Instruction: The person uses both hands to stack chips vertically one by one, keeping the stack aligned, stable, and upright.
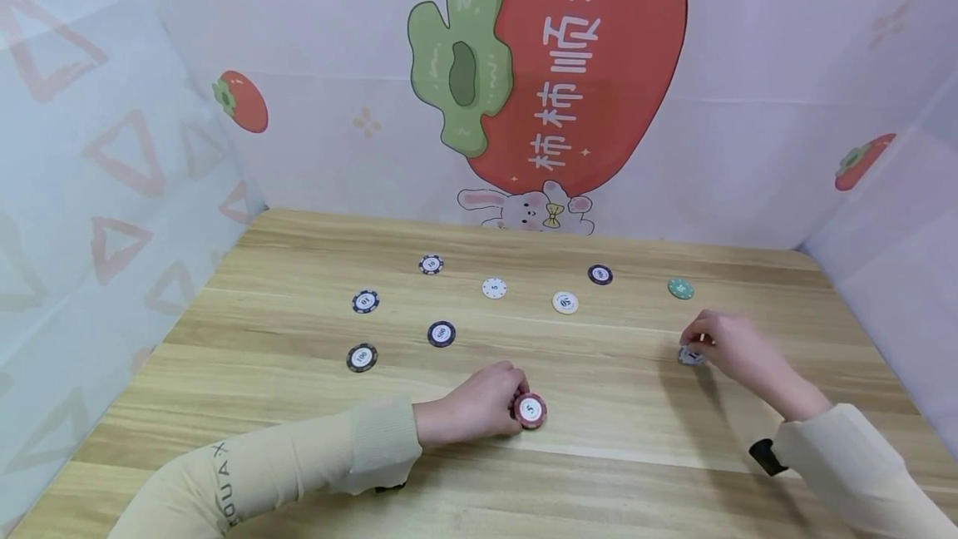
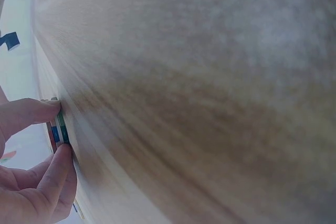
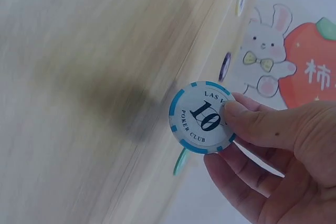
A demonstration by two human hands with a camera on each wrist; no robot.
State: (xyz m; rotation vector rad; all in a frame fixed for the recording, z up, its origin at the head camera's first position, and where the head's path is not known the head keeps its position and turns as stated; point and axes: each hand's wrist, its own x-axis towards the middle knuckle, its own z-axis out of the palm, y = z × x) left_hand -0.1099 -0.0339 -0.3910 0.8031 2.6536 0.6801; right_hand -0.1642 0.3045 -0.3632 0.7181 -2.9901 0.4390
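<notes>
In the head view my left hand [image 1: 482, 404] grips a small stack of poker chips [image 1: 530, 412] at the table's near middle, a red chip marked 5 on top. Red, blue, white and green edges of this stack show between thumb and fingers in the left wrist view. Over to the right, my right hand [image 1: 737, 349] pinches one poker chip [image 3: 198, 116], white with blue edge marks and a 10 on the face turned to the right wrist camera. A shadow lies on the wood below that hand. A green chip [image 1: 681, 289] lies just beyond it.
Flat on the wooden table [image 1: 636, 431] lie several single chips: a white one [image 1: 494, 288], a cream one [image 1: 565, 302], a purple one [image 1: 600, 274], dark ones to the left [image 1: 441, 333]. Printed cloth walls [image 1: 322, 165] stand behind and on both sides.
</notes>
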